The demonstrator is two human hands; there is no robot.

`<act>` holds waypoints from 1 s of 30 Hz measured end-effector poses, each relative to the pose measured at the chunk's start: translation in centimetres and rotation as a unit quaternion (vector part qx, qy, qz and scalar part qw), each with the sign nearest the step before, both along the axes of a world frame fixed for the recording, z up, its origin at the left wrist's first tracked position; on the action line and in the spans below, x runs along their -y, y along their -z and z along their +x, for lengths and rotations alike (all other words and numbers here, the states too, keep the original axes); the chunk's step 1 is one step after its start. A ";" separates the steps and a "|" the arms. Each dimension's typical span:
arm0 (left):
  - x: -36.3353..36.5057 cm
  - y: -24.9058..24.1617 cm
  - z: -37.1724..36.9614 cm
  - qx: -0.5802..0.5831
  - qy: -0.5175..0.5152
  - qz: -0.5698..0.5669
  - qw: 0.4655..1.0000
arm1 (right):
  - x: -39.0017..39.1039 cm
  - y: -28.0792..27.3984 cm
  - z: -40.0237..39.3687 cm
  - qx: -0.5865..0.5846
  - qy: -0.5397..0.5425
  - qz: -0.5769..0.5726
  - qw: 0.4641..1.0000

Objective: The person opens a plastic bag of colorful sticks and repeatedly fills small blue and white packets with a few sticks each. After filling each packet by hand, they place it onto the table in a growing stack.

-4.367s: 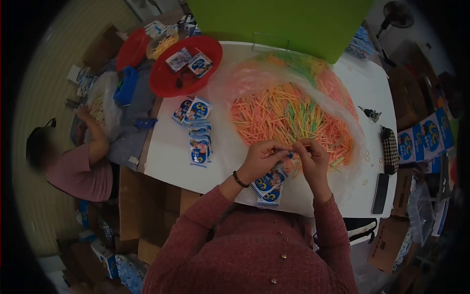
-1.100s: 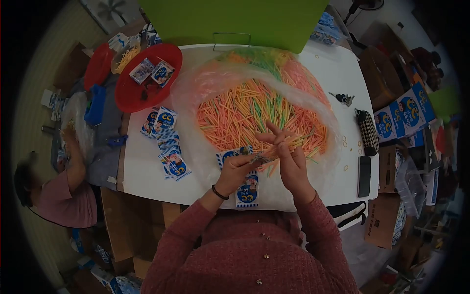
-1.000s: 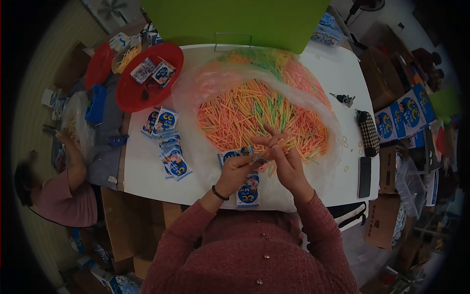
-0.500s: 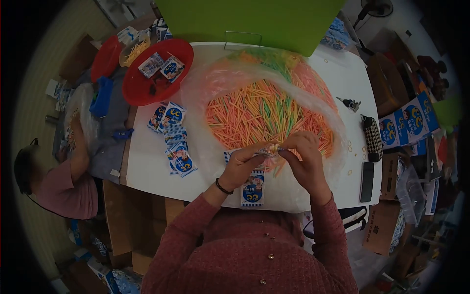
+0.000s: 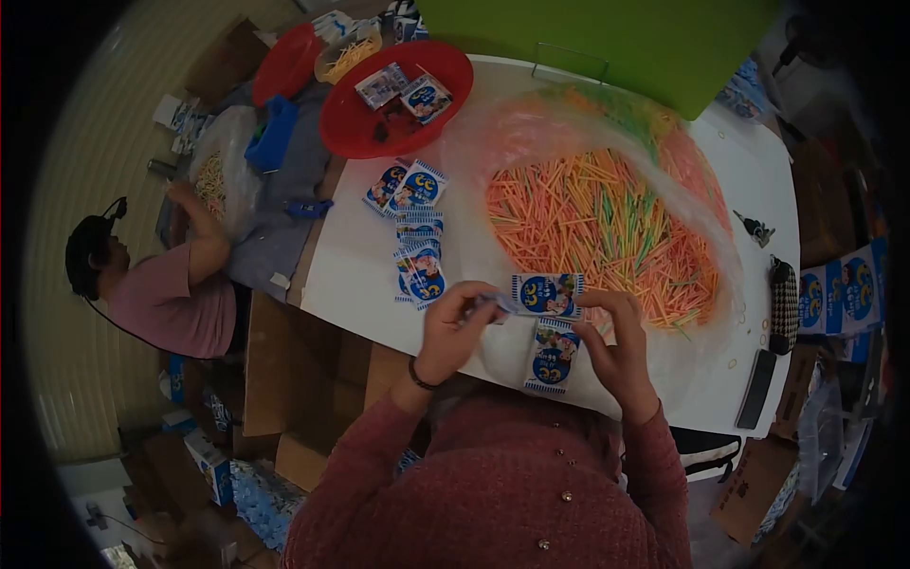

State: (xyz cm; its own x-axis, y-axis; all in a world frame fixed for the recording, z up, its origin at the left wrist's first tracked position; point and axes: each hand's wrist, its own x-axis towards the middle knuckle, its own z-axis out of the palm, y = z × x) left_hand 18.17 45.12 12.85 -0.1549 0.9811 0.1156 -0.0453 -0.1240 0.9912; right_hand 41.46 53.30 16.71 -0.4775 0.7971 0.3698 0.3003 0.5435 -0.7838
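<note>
Left hand (image 5: pixel 453 330) has a small blue-and-white wrapper (image 5: pixel 497 304) pinched in its fingers, over the desk (image 5: pixel 351 261). Right hand (image 5: pixel 621 356) is curved, fingertips at the flat packet (image 5: pixel 547 294), can't tell if gripping. 2nd packet (image 5: pixel 554 358) lies nearer the body, colorful sticks (image 5: pixel 588 218) beyond both.

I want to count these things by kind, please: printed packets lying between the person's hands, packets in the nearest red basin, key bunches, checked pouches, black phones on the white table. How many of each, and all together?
Packets between hands: 2
Packets in red basin: 2
Key bunch: 1
Checked pouch: 1
Black phone: 1
Total: 7
</note>
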 end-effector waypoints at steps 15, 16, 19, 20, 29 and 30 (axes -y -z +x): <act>-5.2 0.6 2.0 -0.555 -0.054 0.091 0.825 | -2.5 2.6 10.9 -0.096 0.285 -0.076 0.951; -6.2 0.6 3.1 -0.547 -0.023 0.089 0.832 | -2.5 2.0 11.3 -0.089 0.292 -0.071 0.950; -8.0 1.7 3.7 -0.558 0.057 0.007 0.828 | -2.9 0.7 12.5 -0.010 0.307 -0.051 0.950; -8.3 1.9 3.4 -0.557 0.060 0.014 0.828 | -2.9 0.6 12.9 0.030 0.304 -0.027 0.952; -8.6 0.2 2.8 -0.536 0.000 0.114 0.836 | -4.9 1.6 12.3 0.250 0.149 0.121 0.949; -8.6 -0.3 2.5 -0.523 -0.018 0.133 0.842 | -5.4 1.6 11.8 0.246 0.129 0.170 0.945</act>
State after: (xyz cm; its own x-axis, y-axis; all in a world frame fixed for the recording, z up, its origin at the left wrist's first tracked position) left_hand 20.71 53.69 13.10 0.1390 0.8956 0.4225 0.8429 -0.3309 0.4243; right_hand 53.24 58.65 15.14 -0.4637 0.7853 0.4104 0.7402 0.5979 -0.3078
